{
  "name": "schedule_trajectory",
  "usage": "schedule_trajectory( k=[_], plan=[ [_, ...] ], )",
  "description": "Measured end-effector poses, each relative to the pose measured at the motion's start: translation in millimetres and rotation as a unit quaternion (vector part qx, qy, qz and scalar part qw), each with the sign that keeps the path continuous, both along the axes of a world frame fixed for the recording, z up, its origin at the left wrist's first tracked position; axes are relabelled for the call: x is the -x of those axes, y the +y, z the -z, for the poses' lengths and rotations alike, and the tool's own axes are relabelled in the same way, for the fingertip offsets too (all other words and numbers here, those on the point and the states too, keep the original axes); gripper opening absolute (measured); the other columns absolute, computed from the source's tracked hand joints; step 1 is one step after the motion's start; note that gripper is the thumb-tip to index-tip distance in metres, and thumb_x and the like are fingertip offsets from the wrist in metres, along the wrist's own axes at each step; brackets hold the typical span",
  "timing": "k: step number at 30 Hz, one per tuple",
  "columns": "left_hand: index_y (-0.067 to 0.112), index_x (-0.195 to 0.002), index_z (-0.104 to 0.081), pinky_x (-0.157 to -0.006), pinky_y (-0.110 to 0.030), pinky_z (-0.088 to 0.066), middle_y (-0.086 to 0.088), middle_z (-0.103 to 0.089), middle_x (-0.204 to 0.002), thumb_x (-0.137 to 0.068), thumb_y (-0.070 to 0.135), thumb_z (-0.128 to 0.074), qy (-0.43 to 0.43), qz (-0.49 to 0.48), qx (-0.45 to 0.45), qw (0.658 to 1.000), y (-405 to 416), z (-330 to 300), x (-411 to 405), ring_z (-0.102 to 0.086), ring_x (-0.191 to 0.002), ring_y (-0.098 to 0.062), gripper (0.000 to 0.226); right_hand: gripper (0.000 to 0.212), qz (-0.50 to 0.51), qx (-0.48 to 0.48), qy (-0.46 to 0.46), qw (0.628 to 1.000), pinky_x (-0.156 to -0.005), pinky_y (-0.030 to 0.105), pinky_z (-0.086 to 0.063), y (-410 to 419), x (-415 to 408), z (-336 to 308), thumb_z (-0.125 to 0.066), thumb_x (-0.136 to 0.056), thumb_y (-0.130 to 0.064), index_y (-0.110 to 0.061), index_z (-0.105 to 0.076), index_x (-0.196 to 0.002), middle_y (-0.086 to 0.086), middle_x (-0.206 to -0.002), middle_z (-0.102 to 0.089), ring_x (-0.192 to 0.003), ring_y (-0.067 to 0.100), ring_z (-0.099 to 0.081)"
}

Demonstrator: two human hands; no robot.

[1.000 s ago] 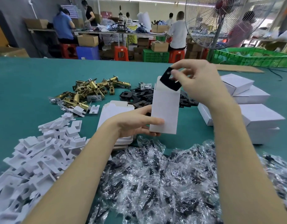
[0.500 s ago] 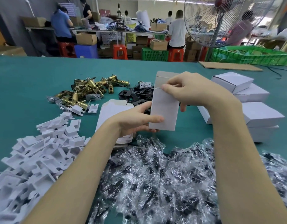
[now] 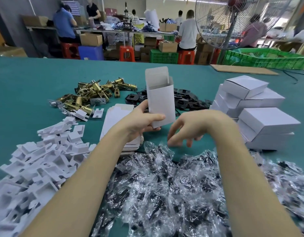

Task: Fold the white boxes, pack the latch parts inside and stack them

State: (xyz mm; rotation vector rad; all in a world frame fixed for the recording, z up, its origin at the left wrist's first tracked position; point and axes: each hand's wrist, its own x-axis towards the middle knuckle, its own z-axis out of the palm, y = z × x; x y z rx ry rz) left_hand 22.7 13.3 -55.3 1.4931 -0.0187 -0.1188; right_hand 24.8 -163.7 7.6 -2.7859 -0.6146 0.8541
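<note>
My left hand (image 3: 144, 120) hides the lower left corner of the white box (image 3: 160, 101), and the box interior cannot be seen. My left grip is clamped on the box, held upright with its top flap open. My right hand (image 3: 190, 129) hovers just beside it, fingers apart and blurred, above the bagged parts (image 3: 164, 185) on the worktop (image 3: 28, 79).
</note>
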Motion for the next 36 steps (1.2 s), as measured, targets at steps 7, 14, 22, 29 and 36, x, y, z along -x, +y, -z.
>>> schedule_trajectory(
  k=[7,14,22,29,36],
  plan=[
    [0.011,-0.107,-0.07,-0.074,-0.03,-0.063,-0.012,-0.074,-0.111,-0.083,0.004,-0.081,-0.013,-0.029,-0.024,0.999,-2,5,-2,-0.071,-0.092,-0.021,0.028,0.01,-0.016,-0.082,0.009,0.996,-0.057,0.018,-0.047,6,-8,22,-0.081,-0.085,-0.036,-0.031,-0.072,-0.085,-0.018,-0.07,-0.072,-0.064,0.001,-0.068],
    [0.006,-0.102,-0.072,-0.057,-0.019,-0.049,-0.005,-0.069,-0.085,-0.081,0.001,-0.082,-0.049,-0.039,-0.069,0.996,0,8,-3,-0.058,-0.066,-0.012,0.024,0.009,0.072,-0.37,-0.123,0.918,-0.053,0.021,-0.054,-29,7,-28,-0.073,-0.093,-0.011,-0.014,-0.065,-0.09,0.004,-0.078,-0.078,-0.07,0.017,-0.076],
    [0.021,-0.095,-0.073,-0.074,-0.032,-0.059,-0.003,-0.072,-0.09,-0.081,0.01,-0.085,-0.079,-0.044,-0.136,0.986,-1,11,-5,-0.063,-0.076,-0.015,0.021,0.007,0.081,-0.391,-0.409,0.821,-0.064,0.03,-0.049,-2,11,-33,-0.083,-0.081,-0.03,-0.035,-0.082,-0.087,-0.011,-0.086,-0.064,-0.077,0.015,-0.063],
    [0.021,-0.104,-0.074,-0.078,-0.04,-0.061,-0.002,-0.075,-0.097,-0.081,0.014,-0.086,-0.083,-0.032,-0.171,0.981,3,14,-6,-0.065,-0.085,-0.017,0.026,0.017,0.107,-0.1,-0.414,0.899,-0.062,0.029,-0.036,8,15,-30,-0.063,-0.085,-0.027,-0.038,-0.076,-0.088,-0.002,-0.085,-0.07,-0.09,0.031,-0.063],
    [0.018,-0.107,-0.074,-0.083,-0.045,-0.061,-0.009,-0.076,-0.103,-0.081,0.016,-0.086,-0.08,-0.02,-0.165,0.983,1,10,-4,-0.068,-0.087,-0.021,0.028,0.039,0.067,-0.09,-0.292,0.95,-0.079,0.035,-0.056,6,25,-44,-0.056,-0.084,-0.02,-0.049,-0.074,-0.103,-0.013,-0.082,-0.066,-0.091,0.023,-0.063]
  ],
)
